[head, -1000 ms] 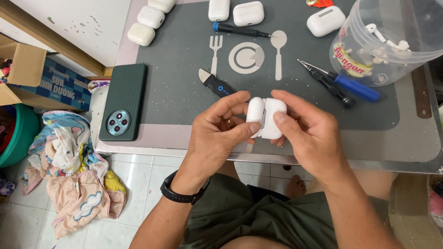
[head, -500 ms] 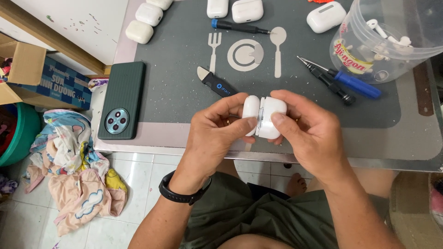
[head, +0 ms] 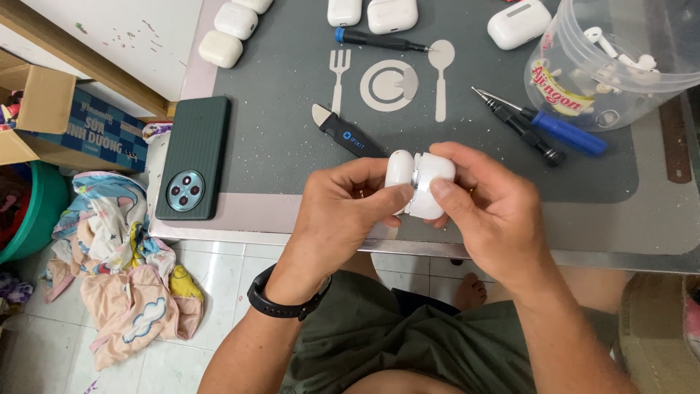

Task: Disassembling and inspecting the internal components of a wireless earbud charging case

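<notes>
Left hand [head: 343,208] and right hand [head: 488,208], both closed around white earbud case [head: 421,179]

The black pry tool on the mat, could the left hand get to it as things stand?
Probably yes, once freed: the pry tool lies just beyond the left hand with nothing between them, but that hand and the right hand both grip the white earbud case.

1. Our left hand [head: 350,211] and right hand [head: 488,211] cover the lower half of the white earbud case [head: 421,181]; we cannot see its hinge clearly.
2. Beyond our right hand, the clear plastic tub [head: 620,66] is cut off by the top edge.
3. Its small white contents are indistinct.
</notes>
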